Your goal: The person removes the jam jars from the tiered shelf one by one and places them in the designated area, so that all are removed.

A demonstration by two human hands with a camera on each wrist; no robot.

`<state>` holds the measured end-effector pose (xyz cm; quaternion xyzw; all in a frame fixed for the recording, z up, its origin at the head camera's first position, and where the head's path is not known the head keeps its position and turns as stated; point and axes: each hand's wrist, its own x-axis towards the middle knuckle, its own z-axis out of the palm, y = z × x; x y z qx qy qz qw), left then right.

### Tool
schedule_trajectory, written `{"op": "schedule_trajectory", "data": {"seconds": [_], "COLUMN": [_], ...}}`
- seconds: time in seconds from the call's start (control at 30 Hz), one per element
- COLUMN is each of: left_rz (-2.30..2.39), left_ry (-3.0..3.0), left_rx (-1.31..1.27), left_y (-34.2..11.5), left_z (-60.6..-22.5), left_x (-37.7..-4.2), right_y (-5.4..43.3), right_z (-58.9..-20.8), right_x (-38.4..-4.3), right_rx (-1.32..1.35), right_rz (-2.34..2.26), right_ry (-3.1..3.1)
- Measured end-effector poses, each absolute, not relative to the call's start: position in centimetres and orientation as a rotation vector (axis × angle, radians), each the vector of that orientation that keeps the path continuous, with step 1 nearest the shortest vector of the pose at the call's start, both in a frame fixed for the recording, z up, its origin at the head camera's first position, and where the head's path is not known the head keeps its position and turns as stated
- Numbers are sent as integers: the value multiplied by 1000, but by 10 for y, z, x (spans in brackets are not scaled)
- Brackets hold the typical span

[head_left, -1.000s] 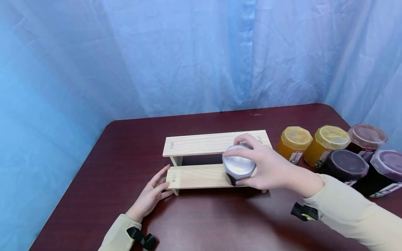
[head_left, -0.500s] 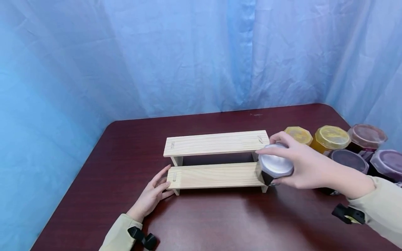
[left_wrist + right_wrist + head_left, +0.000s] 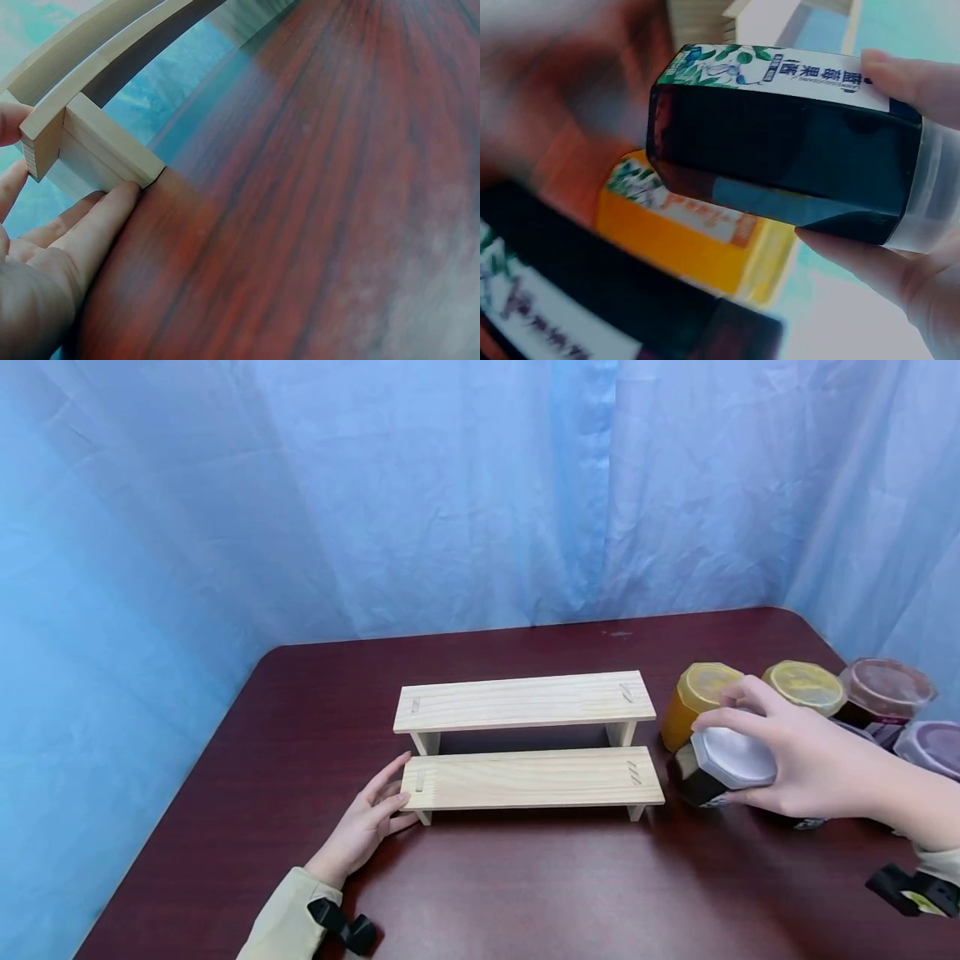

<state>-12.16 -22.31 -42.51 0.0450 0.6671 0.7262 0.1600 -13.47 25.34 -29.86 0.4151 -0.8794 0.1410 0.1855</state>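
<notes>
My right hand [image 3: 813, 756] grips a jar of dark jam [image 3: 708, 777] around its translucent white lid. In the right wrist view the jam jar [image 3: 780, 150] has flat sides and a leafy white label, and thumb and fingers hold it from both sides. It hangs just right of a two-tier pale wooden rack [image 3: 525, 779], close in front of a yellow jar [image 3: 697, 693]. My left hand [image 3: 360, 827] holds the rack's left end. In the left wrist view, fingers [image 3: 97, 225] press against the wooden leg [image 3: 105, 146] while others touch the board's end.
Behind and beside the right hand stand a second yellow jar [image 3: 806, 683], a dark jar with a reddish lid [image 3: 888, 689] and one with a purple lid [image 3: 933, 747]. The dark red table [image 3: 487, 885] ends at a blue curtain [image 3: 450, 510].
My right hand has carried the jar rightward, from over the rack's lower board to beside the other jars. My left hand stays at the rack's left end.
</notes>
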Motion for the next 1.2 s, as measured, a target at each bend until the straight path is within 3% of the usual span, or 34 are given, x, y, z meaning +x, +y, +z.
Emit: {"op": "schedule_trajectory", "data": {"seconds": [0.47,1.2], "left_rz": [2079,2058], "left_ry": [1899,1920], "left_rx": [110,135], "left_y": [-224,-226], "left_z": [-427,-424], "left_x": [-122,-124], "right_y": [271,276], "right_z": [-331,-328], "right_x": [-145,-151], "right_rx": [1240,1134], "right_rz": [276,163], "right_ry": [-2447,-2549]}}
